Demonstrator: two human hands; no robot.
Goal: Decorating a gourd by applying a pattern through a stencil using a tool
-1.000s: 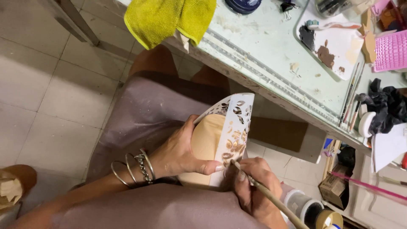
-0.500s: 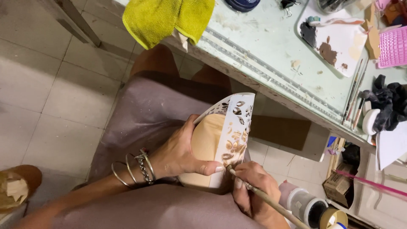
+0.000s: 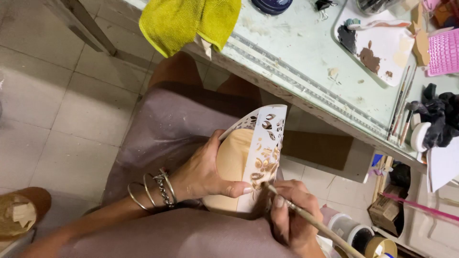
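Left hand point(image 3: 203, 173) curled around a tan pot point(image 3: 234, 165) wrapped in a white cut-out stencil point(image 3: 265, 143). Right hand point(image 3: 289, 215) pinching a thin brush point(image 3: 311, 220), tip against the stencil's lower openings.

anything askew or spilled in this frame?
The yellow cloth hangs half off the table edge. Brown paint smears the white palette. The pot and brush look steadily held.

Even, soft indoor light, moderately bright, pale sheen on the glass table top point(image 3: 306, 52) toward one o'clock, soft shadow under the table edge, sharp centre, slight blur on the right hand point(image 3: 291, 215) at five o'clock, mild wide-angle stretch at edges
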